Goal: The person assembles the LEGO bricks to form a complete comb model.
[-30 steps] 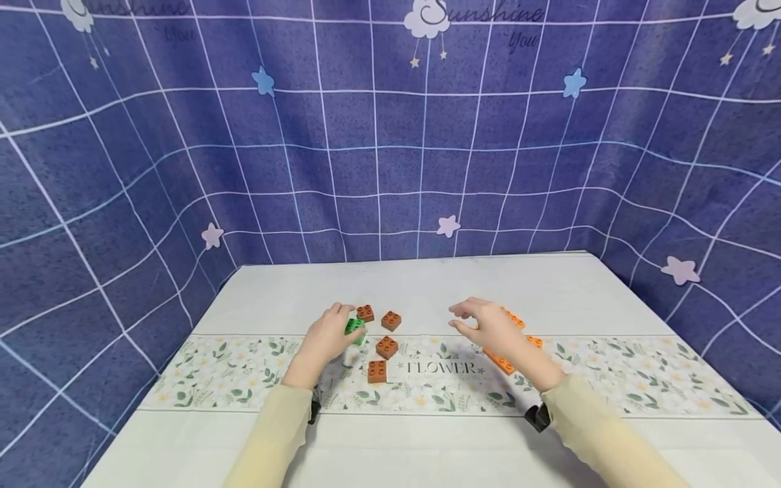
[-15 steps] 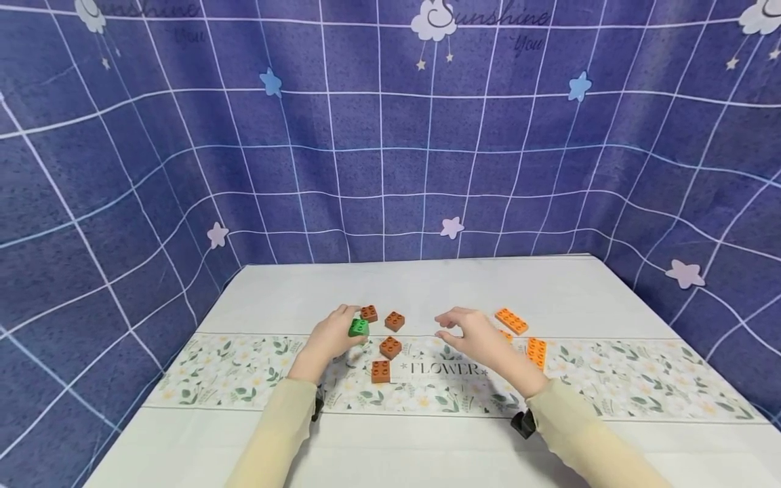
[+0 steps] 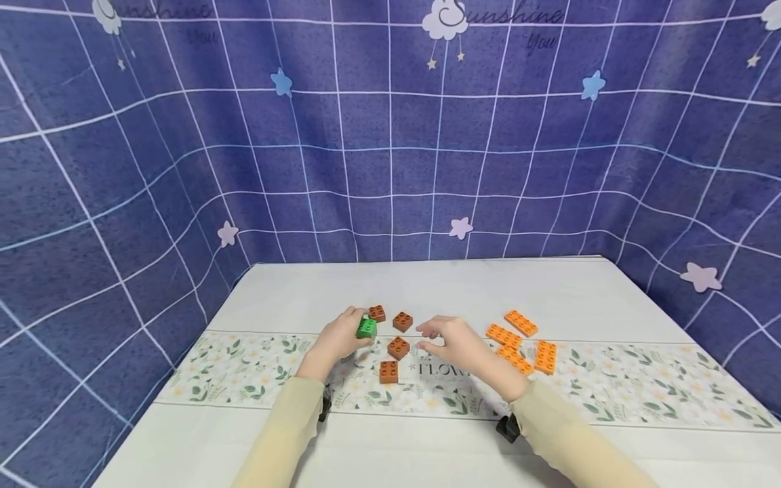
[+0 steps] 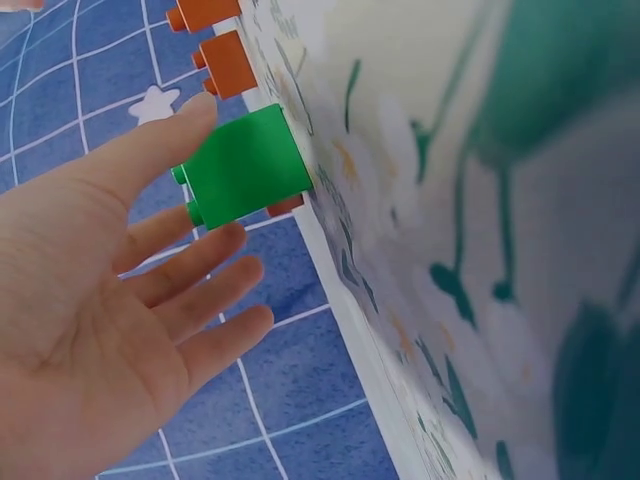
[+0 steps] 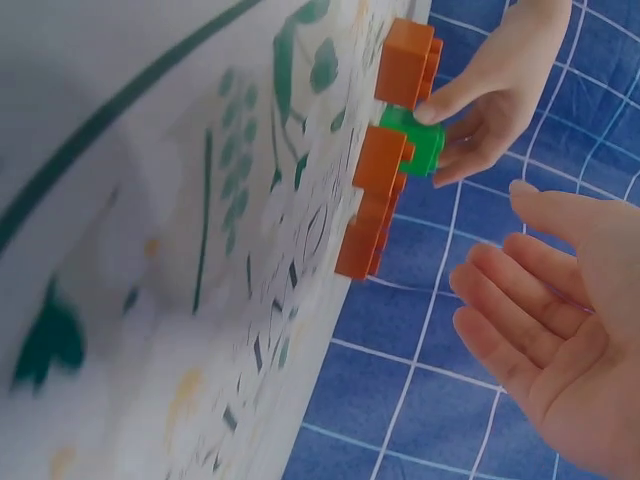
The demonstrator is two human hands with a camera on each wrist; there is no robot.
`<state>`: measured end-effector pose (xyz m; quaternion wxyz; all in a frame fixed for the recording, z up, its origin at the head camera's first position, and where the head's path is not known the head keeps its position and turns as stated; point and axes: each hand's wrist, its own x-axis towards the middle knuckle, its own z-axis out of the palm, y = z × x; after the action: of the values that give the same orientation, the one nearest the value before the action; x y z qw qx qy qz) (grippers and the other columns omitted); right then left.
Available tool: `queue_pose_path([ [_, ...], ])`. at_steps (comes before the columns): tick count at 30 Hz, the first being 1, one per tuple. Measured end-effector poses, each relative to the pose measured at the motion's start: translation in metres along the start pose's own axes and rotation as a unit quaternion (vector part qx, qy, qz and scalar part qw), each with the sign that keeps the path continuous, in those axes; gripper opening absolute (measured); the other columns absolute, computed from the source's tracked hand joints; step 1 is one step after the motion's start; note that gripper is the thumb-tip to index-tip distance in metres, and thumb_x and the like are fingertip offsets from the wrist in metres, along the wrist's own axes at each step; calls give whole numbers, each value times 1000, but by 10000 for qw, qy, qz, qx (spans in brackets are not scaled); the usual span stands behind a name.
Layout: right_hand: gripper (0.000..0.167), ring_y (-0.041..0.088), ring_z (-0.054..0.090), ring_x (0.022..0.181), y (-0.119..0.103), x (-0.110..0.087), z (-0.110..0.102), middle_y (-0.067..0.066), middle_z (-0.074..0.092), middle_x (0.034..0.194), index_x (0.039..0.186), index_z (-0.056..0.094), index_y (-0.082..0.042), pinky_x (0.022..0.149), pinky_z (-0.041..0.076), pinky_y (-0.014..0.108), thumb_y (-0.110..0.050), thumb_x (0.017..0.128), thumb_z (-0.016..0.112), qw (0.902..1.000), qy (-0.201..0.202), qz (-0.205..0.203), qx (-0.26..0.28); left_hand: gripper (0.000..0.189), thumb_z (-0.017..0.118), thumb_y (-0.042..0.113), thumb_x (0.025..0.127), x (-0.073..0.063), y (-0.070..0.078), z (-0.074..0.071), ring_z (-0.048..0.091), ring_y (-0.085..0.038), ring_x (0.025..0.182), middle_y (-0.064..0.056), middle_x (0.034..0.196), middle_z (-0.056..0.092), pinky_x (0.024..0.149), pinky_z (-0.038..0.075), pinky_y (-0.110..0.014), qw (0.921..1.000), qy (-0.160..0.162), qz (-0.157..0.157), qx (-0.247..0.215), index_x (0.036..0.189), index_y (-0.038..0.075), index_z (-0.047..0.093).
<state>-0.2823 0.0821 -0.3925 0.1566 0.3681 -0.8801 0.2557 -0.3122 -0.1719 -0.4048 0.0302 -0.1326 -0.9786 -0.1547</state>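
Note:
My left hand [image 3: 339,339] is at a green toy building brick [image 3: 367,328], with the thumb on its near side and the index finger at its far side. In the left wrist view that brick [image 4: 248,165] is upright, its lower edge close to the tabletop. My right hand [image 3: 454,343] hovers right of the brown bricks, thumb and fingers apart, holding nothing. Nearest to it are a brown brick [image 3: 398,348] and another brown brick [image 3: 403,320]. A further brown brick [image 3: 388,372] lies closer to me, and one more brown brick [image 3: 377,312] sits just behind the green one.
Several flat orange bricks lie right of my right hand, among them an orange plate brick [image 3: 546,357] and another orange plate brick [image 3: 521,322]. A floral band with lettering crosses the white table [image 3: 439,288]. A blue curtain [image 3: 390,163] hangs behind and at both sides.
My right hand has moved left, from over the orange bricks towards the brown ones, uncovering the orange ones. My left thumb has shifted to the green brick's near side.

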Motion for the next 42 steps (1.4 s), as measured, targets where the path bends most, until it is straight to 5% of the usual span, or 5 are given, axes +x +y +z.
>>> queue_pose_path([
  [7, 29, 19, 64, 84, -7, 6, 5, 9, 70, 97, 105, 69, -5, 73, 54, 28, -25, 84, 70, 9995, -251, 22, 213, 60, 68, 27, 86, 2, 0, 0, 56, -28, 112, -15, 133, 51, 96, 46, -44, 9998, 1, 60, -183, 136, 3, 45],
  [21, 30, 24, 66, 85, -16, 14, 17, 13, 70, 99, 106, 67, 0, 75, 55, 34, -22, 85, 69, 9968, -647, -267, 380, 43, 71, 23, 84, 0, -3, -1, 59, -24, 95, -13, 110, 57, 87, 50, -38, 9996, 101, 35, -277, 116, -2, 58],
  [32, 38, 26, 65, 90, -19, 15, 22, 12, 68, 101, 113, 64, -1, 77, 54, 39, -26, 85, 70, 9918, -1049, 81, 731, 41, 74, 23, 81, -1, -2, 2, 59, -21, 88, -12, 103, 60, 81, 51, -36, 9979, 101, -186, -607, 110, -3, 61],
  [42, 37, 21, 65, 92, -20, 15, 34, 10, 68, 106, 110, 66, -3, 80, 54, 33, -28, 83, 71, 9924, -1162, -159, 375, 44, 74, 25, 81, -1, -5, 4, 58, -19, 84, -11, 101, 62, 76, 51, -35, 9958, -66, -213, -890, 113, -2, 60],
])
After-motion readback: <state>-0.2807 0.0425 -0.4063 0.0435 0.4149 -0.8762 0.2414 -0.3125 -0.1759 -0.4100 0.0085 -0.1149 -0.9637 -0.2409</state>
